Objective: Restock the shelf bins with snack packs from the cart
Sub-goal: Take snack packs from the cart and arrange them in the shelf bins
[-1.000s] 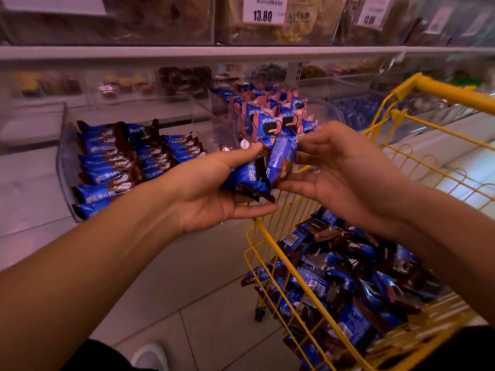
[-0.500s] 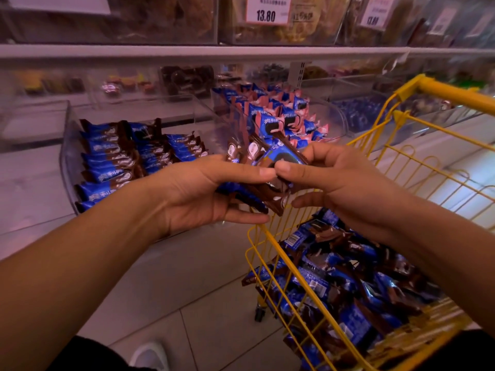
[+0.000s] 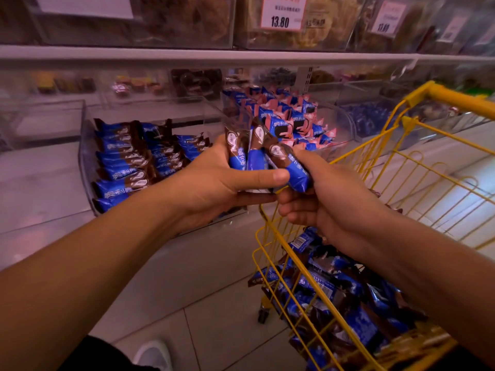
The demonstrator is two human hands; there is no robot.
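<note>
Your yellow wire cart fills the lower right, and everything else is placed from it. Inside it lies a heap of packs in blue and brown wrappers; their print is too blurred to read.

Left of the cart, on the lower shelf, a clear bin holds rows of the same blue-and-brown packs, laid flat with white Chinese characters on the blue part; I cannot read them with certainty. Behind the cart's front corner a second bin holds blue-and-pink packs bearing a dark round biscuit picture.

Above the cart, on the upper shelf, a white tag with a red border reads 13.80, and a smaller tag to its right is too blurred to read surely.

Your left hand, just left of the cart's front rim, grips a fan of three packs standing upright, brown ends up, thumb laid across their blue ends and fingers curled beneath. Your right hand, over the cart's front corner, pinches the lower blue end of the rightmost pack, its other fingers curled below. The two hands touch at the fingertips.

A white shoe shows on the floor tiles, left of the cart's wheel.
</note>
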